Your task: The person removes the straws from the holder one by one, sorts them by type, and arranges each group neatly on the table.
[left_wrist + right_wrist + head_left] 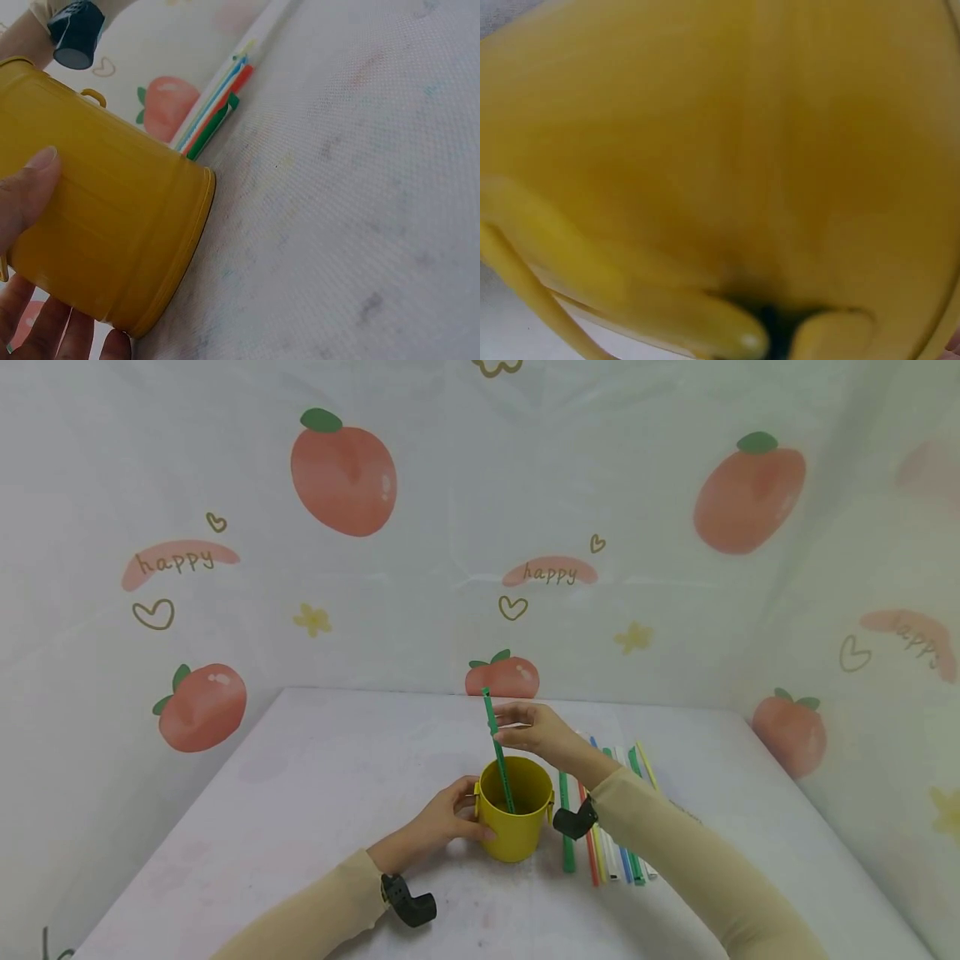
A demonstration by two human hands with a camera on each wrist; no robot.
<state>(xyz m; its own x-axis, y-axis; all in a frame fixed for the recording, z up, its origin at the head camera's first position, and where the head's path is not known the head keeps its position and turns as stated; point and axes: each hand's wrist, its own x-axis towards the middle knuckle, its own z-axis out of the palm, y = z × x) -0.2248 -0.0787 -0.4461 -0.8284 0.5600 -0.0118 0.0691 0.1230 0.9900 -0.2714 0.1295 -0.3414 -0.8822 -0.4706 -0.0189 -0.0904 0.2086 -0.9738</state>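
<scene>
A small yellow bucket point(513, 839) stands upright on the table, and its side fills the right wrist view. My left hand point(450, 814) grips it from the left, the thumb on the near side and the fingers round the other; the left wrist view shows thumb and fingers on either side of its wall. Above the rim, my right hand point(532, 731) pinches a long green straw point(501, 764) near its upper part. The straw's lower end is inside the bucket, leaning slightly. Whether it touches the bottom is hard to tell.
Several straws in green, red, yellow, blue and white lie side by side right of the bucket, partly under the right forearm; a green straw point(567, 852) is closest to it. A fruit-print cloth point(420, 610) hangs behind the white table point(315, 777).
</scene>
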